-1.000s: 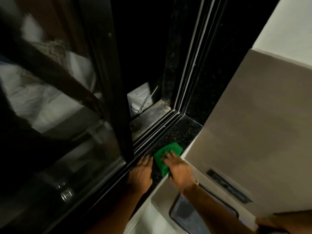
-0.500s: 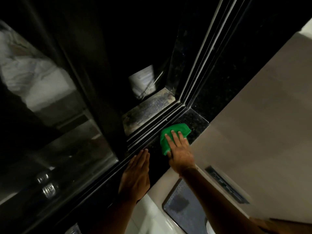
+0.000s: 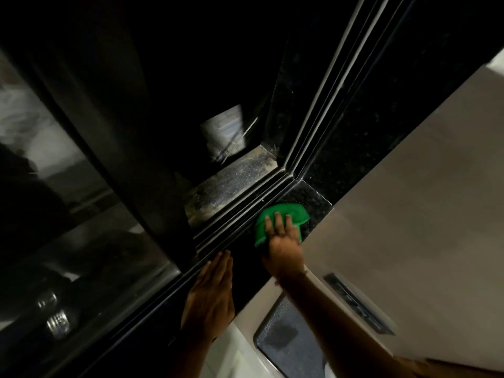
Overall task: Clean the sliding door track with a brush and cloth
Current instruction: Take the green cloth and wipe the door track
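I see the green cloth (image 3: 283, 218) on the black granite sill (image 3: 313, 197), just beside the door track (image 3: 240, 219) and near its corner end; little sill remains beyond. Right hand (image 3: 283, 246) presses flat on the cloth, fingers spread. Left hand (image 3: 211, 298) lies open and flat, fingertips touching the track.

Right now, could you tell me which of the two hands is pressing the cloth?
The right hand: its fingers lie flat on the green cloth. The left hand rests bare on the dark sill.

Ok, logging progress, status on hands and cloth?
Right hand flat on green cloth, beside track. Left hand flat, empty. No brush seen.
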